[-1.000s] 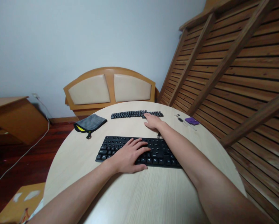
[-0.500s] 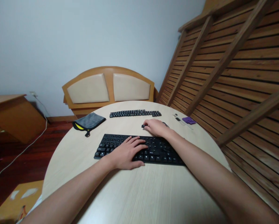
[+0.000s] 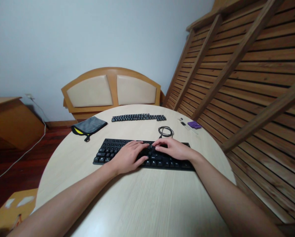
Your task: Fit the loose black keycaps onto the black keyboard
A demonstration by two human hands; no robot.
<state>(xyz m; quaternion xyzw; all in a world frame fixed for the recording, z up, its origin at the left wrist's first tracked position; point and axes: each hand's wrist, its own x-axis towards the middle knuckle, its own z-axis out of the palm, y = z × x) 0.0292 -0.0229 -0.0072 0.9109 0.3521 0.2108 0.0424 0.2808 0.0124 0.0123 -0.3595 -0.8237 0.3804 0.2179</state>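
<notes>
Your left hand [image 3: 128, 157] rests on the black keyboard [image 3: 159, 163]; your right hand [image 3: 174, 148] curls over it close by, any grip indistinct. Beyond lie a coiled cable [image 3: 166, 136] and, farther back, rows of dark keycaps [image 3: 138, 117].

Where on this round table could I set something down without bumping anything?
The largest bare patch of table lies before the keyboard, between the left forearm and right forearm. A smaller one sits behind the keyboard, between the grey cloth, the keycap row and the coiled cable. It's crowded over the keyboard, where the left hand and right hand sit close.
</notes>
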